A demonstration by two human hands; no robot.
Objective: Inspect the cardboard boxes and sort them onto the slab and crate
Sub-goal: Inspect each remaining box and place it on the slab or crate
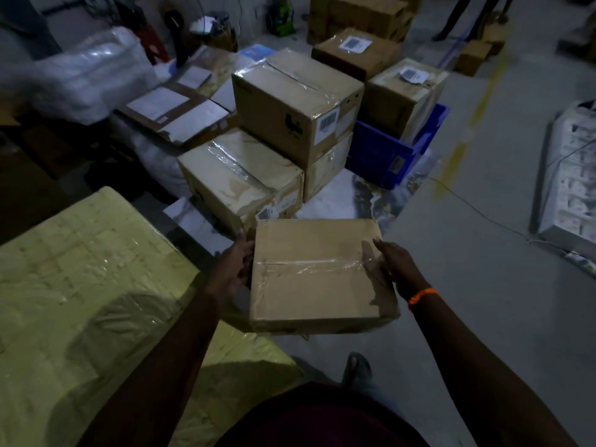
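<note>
I see 1 cardboard box (317,272) held above the floor (483,227) between 2 hands. The left hand (237,266) curls round its left edge; the right hand (392,262) presses fairly straight fingers on its right edge. Ahead, 3 taped boxes (242,175) stand on the slab (338,195) and 1 labelled box (403,91) in the blue crate (377,150).

Both hands hold taped cardboard box (317,274): left hand (233,267) and right hand (395,264) at its sides, stacked boxes (290,111) and blue crate (383,153) beyond.
</note>
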